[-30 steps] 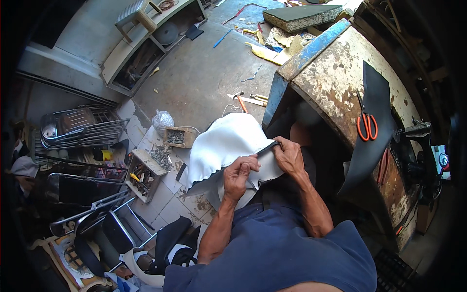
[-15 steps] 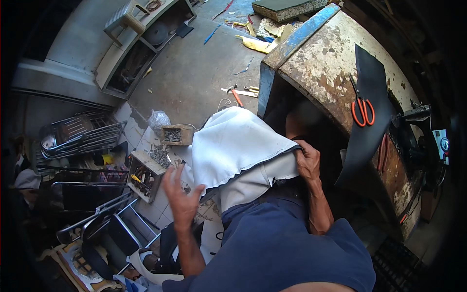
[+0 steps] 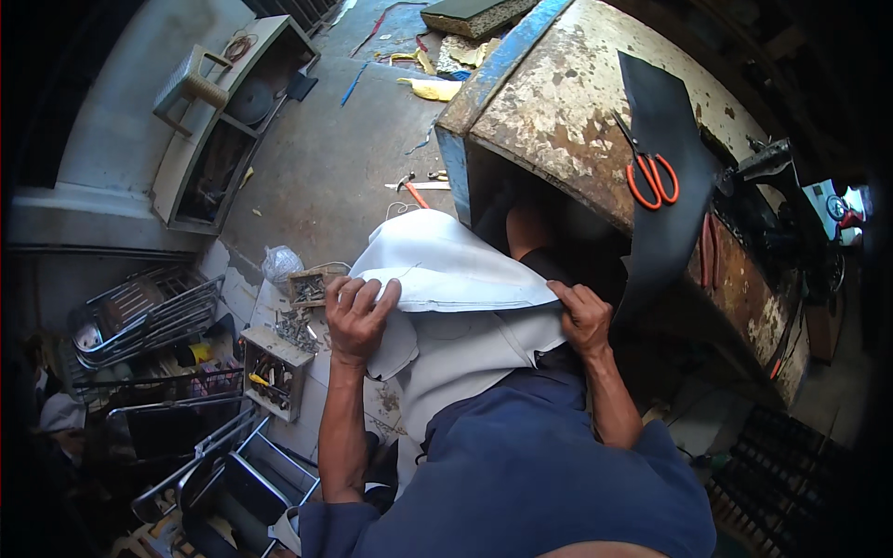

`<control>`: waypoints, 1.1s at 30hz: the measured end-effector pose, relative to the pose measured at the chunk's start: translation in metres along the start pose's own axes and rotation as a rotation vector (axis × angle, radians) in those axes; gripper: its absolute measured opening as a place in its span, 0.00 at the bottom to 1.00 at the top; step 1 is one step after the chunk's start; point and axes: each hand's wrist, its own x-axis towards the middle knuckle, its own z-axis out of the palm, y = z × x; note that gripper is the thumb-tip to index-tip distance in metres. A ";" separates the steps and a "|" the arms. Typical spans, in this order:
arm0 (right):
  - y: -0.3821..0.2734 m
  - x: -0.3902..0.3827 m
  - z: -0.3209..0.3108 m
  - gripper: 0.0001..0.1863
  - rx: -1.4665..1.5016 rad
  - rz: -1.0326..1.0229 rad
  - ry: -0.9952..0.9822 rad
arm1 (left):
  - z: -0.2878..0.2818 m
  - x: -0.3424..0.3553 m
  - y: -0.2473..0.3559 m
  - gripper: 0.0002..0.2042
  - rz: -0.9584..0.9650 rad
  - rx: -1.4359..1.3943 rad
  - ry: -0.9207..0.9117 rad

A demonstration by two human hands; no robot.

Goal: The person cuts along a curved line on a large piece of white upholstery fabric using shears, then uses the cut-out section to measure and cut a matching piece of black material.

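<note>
A large piece of white, leather-like material (image 3: 433, 256) lies across my lap, its edge turned up in a band with a seam along it. My left hand (image 3: 363, 316) pinches the left end of that edge. My right hand (image 3: 584, 318) pinches the right end, so the edge is stretched between them. More pale material (image 3: 446, 363) hangs beneath, over my dark clothing.
A worn bench (image 3: 558, 112) at right holds red-handled scissors (image 3: 651, 177), black sheet material (image 3: 665, 112) and a sewing machine (image 3: 763, 163). A hammer (image 3: 414, 193) lies on the floor ahead. Wooden boxes of hardware (image 3: 277, 372), stacked metal chairs (image 3: 144, 316) and a shelf unit (image 3: 223, 121) stand left.
My left hand let go, opened, then took hold again farther left. My right hand has shifted outward along the edge. The white material's edge is now raised and pulled straighter.
</note>
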 end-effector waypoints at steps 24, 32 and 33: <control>0.029 -0.027 0.036 0.28 0.079 0.061 -0.050 | 0.093 0.026 0.174 0.09 -0.401 -0.636 -0.426; 0.023 -0.021 0.035 0.25 0.097 0.087 -0.026 | 0.098 0.017 0.152 0.09 -1.003 -1.297 -0.336; 0.024 -0.023 0.036 0.24 0.097 0.090 -0.025 | 0.098 0.017 0.154 0.09 -0.973 -1.340 -0.334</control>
